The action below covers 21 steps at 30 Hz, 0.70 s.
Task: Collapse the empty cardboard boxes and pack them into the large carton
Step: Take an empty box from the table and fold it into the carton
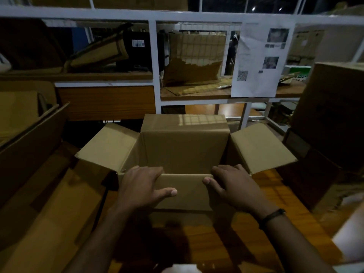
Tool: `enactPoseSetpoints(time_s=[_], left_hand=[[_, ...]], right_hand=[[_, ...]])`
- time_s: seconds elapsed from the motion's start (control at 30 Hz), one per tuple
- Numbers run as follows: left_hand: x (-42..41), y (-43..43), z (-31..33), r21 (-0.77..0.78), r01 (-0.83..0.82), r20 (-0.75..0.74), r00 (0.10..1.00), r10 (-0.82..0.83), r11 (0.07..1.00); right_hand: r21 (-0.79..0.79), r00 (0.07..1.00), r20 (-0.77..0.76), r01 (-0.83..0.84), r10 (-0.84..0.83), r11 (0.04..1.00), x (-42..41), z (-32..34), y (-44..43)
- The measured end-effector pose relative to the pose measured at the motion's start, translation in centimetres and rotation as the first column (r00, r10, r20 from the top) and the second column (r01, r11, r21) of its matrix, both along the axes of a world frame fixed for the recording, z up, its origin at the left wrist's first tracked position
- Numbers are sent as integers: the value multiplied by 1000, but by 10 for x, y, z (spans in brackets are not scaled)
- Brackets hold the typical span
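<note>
On the glossy wooden table (275, 194) before us stands a matte brown cardboard box (185, 148) — flaps splayed open. Our left hand (141, 186) and right hand (234, 186) grip its near edge, fingers hooked inside, thumbs flat outside.

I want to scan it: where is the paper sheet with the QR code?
Head view, upper right: the paper sheet hangs on the white shelf frame, above and right of the open box.
</note>
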<state>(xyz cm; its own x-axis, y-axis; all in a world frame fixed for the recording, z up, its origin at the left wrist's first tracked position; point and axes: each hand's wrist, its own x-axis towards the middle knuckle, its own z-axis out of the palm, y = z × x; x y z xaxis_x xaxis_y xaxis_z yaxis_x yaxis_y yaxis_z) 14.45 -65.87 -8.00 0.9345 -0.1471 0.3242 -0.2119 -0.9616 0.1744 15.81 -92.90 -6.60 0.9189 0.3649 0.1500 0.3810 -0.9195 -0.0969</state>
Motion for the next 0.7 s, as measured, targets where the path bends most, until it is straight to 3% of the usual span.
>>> enactPoseSetpoints(time_s=[0.1, 0.2, 0.3, 0.37, 0.47, 0.53, 0.7], left_hand=[[4, 12, -4, 1, 59, 49, 997, -59, 998], [9, 26, -15, -120, 98, 164, 983, -78, 988], [18, 40, -21, -248, 129, 247, 967, -66, 960], [26, 49, -22, -312, 137, 276, 960, -49, 940], [40, 53, -23, -397, 73, 241, 970, 27, 915], [49, 53, -23, -442, 5, 208, 973, 97, 897], [38, 17, -16, -374, -116, 11, 992, 129, 920]], right_hand=[[76, 999, -39, 14, -11, 997, 6, 20, -30], [237, 993, -121, 42, -14, 970, 13, 32, -67], [449, 936, -295, -43, 194, 892, 12, 33, -99], [508, 884, -348, -102, 312, 855, 10, 31, -112], [507, 850, -412, -84, 327, 858, 5, 27, -111], [446, 876, -407, -56, 258, 893, 2, 21, -99], [244, 984, -118, -103, 134, 964, -12, 3, -69]])
